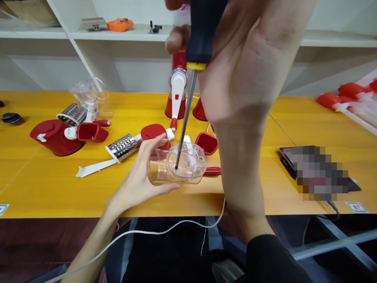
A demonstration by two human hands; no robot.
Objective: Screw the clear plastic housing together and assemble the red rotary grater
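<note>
My left hand grips a clear plastic grater housing above the front of the table, thumb below and fingers over its far side. In my right hand is a screwdriver with a dark blue handle and yellow collar, held high and close to the camera. Its shaft slants down and the tip meets the inside of the clear housing. Beyond my left hand lie a metal grater drum and a red base part. A red hopper rests just behind the housing.
An assembled red grater with a white crank stands at the back. Left are another red base, a second drum and clear parts. A tablet lies at right. A white cable crosses in front of the table.
</note>
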